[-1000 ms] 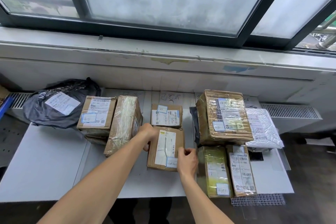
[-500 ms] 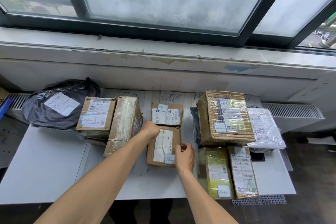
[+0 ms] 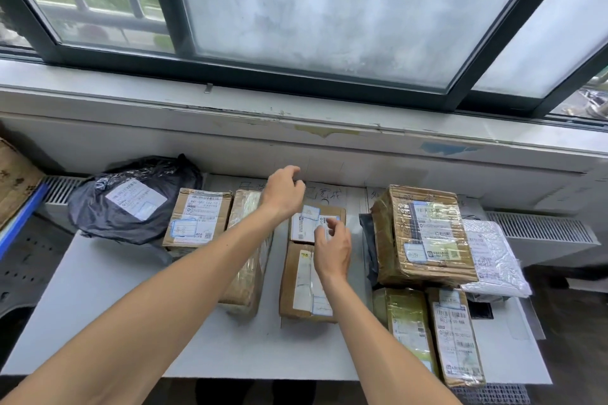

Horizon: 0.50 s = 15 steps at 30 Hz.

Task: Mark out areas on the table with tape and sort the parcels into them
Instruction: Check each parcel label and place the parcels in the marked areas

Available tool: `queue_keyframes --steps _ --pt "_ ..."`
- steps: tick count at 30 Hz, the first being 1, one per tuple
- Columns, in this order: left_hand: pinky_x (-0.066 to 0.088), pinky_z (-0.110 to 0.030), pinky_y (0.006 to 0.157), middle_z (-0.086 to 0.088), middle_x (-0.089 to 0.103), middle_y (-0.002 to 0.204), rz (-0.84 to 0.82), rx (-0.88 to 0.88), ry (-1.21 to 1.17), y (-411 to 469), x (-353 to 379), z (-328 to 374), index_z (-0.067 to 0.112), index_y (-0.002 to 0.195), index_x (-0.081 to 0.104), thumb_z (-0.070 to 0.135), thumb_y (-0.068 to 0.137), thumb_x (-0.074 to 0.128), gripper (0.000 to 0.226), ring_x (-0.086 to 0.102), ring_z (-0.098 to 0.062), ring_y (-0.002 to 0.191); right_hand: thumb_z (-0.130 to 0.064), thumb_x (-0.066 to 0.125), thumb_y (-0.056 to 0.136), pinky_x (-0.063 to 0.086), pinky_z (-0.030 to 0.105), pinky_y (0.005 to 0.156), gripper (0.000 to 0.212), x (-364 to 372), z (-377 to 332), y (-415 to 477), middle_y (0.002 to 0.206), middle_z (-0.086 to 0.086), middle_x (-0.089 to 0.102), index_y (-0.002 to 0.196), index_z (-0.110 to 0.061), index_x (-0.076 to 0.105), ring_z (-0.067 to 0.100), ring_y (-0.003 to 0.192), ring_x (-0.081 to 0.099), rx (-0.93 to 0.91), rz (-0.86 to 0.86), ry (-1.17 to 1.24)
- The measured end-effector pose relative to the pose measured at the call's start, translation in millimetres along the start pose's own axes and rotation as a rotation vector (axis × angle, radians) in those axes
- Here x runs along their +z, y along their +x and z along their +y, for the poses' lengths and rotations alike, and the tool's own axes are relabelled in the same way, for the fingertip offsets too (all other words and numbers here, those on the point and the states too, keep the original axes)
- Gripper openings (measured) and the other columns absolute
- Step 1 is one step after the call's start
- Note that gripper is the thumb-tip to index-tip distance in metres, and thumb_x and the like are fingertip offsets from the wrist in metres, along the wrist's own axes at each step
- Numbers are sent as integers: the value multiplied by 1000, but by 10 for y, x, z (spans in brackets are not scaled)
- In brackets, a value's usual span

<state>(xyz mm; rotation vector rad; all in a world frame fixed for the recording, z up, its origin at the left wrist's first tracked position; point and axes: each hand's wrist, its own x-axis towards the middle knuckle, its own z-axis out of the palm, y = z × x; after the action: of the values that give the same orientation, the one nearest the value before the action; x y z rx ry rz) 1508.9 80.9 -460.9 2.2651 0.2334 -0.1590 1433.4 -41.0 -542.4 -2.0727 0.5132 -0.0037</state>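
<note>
Near the small parcel (image 3: pixel 304 229), left hand (image 3: pixel 283 196) and right hand (image 3: pixel 333 250) hover, each grip loosely apart, empty.

A mailroom-like sorting office is being indicated by labelled cardboard parcels (image 3: pixel 424 233) being kept grouped on a white table (image 3: pixel 98 306) under a sliding window (image 3: pixel 329 10).

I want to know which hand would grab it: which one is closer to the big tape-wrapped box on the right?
Right. The right hand hovers just left of the big tape-wrapped box, over the small labelled box. The left hand is farther left and further back.
</note>
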Motion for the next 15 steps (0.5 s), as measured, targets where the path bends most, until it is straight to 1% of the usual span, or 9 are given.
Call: queue_keyframes --steps 1,4,6,9,11,13,15 --pt "42 -38 104 -7 55 137 32 11 17 35 -137 -48 14 138 50 19 95 47 43 51 -24 124 -28 51 98 44 31 92 30 76 -127 9 122 -2 54 125 -17 56 13 113 52 -38 -10 19" --pt "41 -38 104 -9 54 138 127 28 83 138 -571 -269 14 136 52 22 95 48 42 48 -27 127 -28 51 98 37 23 87 31 330 -528 11 127 -3 53 127 -18 57 11 112 51 -162 -60 22" --pt "41 -39 103 -11 54 137 189 -1 103 187 -874 -502 13 136 53 22 95 49 42 48 -28 127 -27 52 98 36 21 89 33 545 -805 -27 129 -1 53 129 -17 57 11 114 51 -259 -98 -3" --pt "42 -40 101 -12 55 135 261 -85 121 218 -1283 -921 13 135 54 24 94 50 42 48 -30 126 -26 53 97 37 21 95 35 900 -1181 -139 130 1 55 129 -15 58 13 119 51 -372 -155 -18" --pt "43 -42 102 -13 55 134 303 -152 119 211 -1536 -1232 13 134 55 23 94 51 42 48 -31 125 -26 54 96 39 25 101 35 1160 -1394 -243 130 2 55 129 -14 59 14 121 51 -422 -208 -32" --pt "42 -42 103 -15 56 134 322 -219 109 194 -1761 -1560 11 133 56 21 92 51 42 49 -33 125 -25 54 96 39 27 104 36 1424 -1572 -361 131 2 55 130 -14 58 15 122 51 -463 -265 -54" --pt "42 -42 103 -17 56 134 310 -284 103 166 -1919 -1862 9 133 55 19 91 51 43 49 -35 125 -23 55 95 37 26 104 37 1651 -1699 -460 130 4 57 130 -12 59 18 122 52 -497 -299 -85"
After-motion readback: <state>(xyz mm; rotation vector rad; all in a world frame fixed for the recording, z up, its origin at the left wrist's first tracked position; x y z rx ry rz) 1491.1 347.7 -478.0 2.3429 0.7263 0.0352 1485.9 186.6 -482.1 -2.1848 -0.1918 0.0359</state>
